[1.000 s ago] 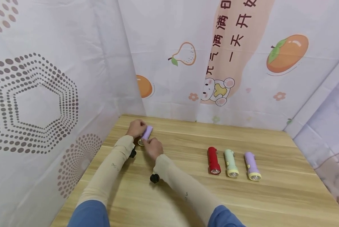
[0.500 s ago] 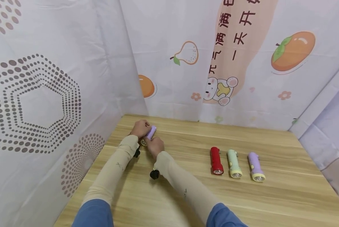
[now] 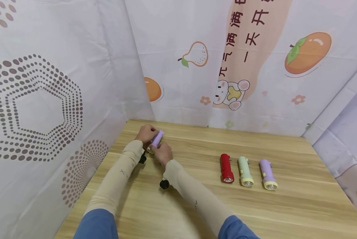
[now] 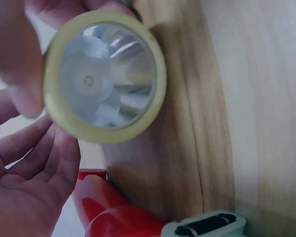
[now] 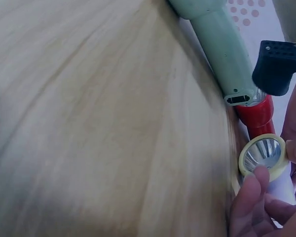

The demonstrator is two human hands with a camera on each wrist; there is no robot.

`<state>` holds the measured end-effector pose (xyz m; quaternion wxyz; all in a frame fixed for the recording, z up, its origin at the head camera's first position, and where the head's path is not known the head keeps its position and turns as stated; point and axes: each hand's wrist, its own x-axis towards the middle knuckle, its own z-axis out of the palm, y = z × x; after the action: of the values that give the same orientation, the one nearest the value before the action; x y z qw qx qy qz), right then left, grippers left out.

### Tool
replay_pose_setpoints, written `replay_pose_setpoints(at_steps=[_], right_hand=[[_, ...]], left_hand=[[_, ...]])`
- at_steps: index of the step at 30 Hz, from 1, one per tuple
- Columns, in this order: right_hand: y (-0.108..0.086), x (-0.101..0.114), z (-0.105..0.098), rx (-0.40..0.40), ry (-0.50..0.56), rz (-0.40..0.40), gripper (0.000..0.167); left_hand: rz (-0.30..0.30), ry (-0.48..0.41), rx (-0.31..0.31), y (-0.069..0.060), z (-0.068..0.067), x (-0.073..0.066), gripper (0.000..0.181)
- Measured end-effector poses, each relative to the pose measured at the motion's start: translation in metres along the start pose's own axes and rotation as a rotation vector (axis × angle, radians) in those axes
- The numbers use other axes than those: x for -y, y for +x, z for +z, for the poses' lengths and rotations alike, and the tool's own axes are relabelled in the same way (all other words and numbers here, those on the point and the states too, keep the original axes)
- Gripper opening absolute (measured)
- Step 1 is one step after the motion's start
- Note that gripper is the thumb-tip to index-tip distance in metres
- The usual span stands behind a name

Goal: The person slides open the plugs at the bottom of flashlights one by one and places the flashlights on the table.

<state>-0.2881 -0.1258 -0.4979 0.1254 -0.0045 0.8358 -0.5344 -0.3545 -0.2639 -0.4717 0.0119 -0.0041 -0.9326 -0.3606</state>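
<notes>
A purple flashlight [image 3: 156,138] lies at a slant near the back left of the table, its yellow-rimmed lens toward the person. My left hand [image 3: 146,133] pinches its upper part from the left. At the lens end, my right hand [image 3: 162,153] grips the lower body with thumb and fingers. The lens [image 4: 106,76] fills the upper left of the left wrist view, with fingers around its rim. In the right wrist view the same lens [image 5: 263,155] shows between fingertips. The hands hide part of the body and its switch.
On the right stand out a red flashlight [image 3: 227,168], a pale green flashlight [image 3: 245,171] and another purple flashlight [image 3: 268,174], side by side on the wooden table [image 3: 196,142]. Red [image 4: 118,217] and green flashlights [image 5: 219,49] also appear in the wrist views. Printed curtains [image 3: 178,99] border the table.
The left fingers have come slightly rightward onto the purple flashlight. It stays in nearly the same place, and the right hand keeps its grip. The head view has shifted a little.
</notes>
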Motion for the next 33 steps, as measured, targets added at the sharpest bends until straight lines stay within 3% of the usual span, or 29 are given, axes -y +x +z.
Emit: replay_pose_setpoints(at_steps=[7,14,22,33], right_hand=[[-0.005,-0.003,0.002,0.004,-0.012,-0.078,0.033],[-0.007,-0.008,0.002,0.013,-0.021,-0.153,0.038],[-0.006,-0.012,-0.001,0.071,0.021,-0.124,0.04],[-0.008,-0.012,-0.011,0.085,0.196,-0.078,0.032]], left_hand=[[-0.065,-0.081,0.001,-0.006,-0.011,0.004,0.036],[-0.068,-0.163,0.038,-0.009,-0.016,0.009,0.038],[-0.077,-0.223,0.062,-0.011,-0.013,0.012,0.041],[-0.082,-0.283,-0.001,-0.02,-0.013,0.003,0.037]])
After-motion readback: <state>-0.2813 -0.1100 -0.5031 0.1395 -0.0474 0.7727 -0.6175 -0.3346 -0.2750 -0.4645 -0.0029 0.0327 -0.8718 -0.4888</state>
